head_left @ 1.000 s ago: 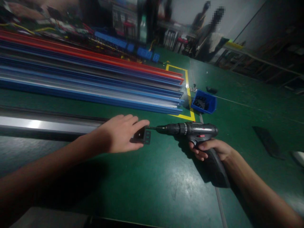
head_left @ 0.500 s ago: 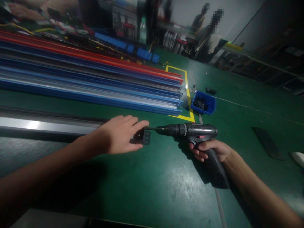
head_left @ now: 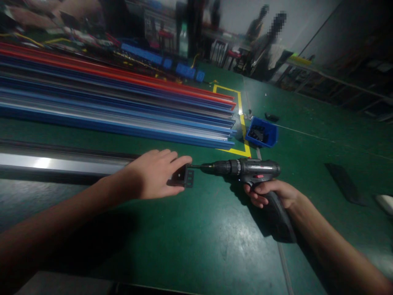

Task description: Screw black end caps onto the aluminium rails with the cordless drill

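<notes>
Right grip (head_left: 282,191) wraps a black plastic cordless drill (head_left: 259,167), bit (head_left: 198,166) at the slotted bracket (head_left: 186,178) that the left grip (head_left: 156,174) clasps, by a shiny metal profile (head_left: 67,163). Glossy green surface (head_left: 211,241); dim room, grey wall (head_left: 302,20).

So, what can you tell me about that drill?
The drill looks like dark plastic, with a ridged black chuck, a small red part and a slanted handle. The right hand grips the handle just below the body. It points leftward, its thin bit at the upper edge of a black end piece; whether the tip touches is unclear.
</notes>
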The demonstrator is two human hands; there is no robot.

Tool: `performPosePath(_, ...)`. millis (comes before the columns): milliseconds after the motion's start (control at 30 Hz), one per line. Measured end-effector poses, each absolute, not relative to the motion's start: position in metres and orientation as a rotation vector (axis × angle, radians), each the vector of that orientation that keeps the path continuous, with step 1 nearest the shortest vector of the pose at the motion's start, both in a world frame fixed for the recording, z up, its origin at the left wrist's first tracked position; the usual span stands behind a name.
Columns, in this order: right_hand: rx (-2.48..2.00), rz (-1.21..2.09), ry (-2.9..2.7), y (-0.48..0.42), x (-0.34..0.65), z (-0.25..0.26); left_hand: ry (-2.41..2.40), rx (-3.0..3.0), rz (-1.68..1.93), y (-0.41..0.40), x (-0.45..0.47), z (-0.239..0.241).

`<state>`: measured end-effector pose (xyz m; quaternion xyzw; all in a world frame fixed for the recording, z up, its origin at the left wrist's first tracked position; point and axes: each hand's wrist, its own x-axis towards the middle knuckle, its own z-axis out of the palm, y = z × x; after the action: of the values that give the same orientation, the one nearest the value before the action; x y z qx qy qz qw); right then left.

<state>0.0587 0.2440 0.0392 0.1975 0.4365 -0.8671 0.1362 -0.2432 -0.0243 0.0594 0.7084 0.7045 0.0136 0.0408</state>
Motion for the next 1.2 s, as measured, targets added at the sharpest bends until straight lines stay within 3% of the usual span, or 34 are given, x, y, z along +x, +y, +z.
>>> performPosePath(1200,0.491,-2.499,1.31,0.245,0.059,0.035,2.13,1.991,0.095,-0.021,-0.244,0.07)
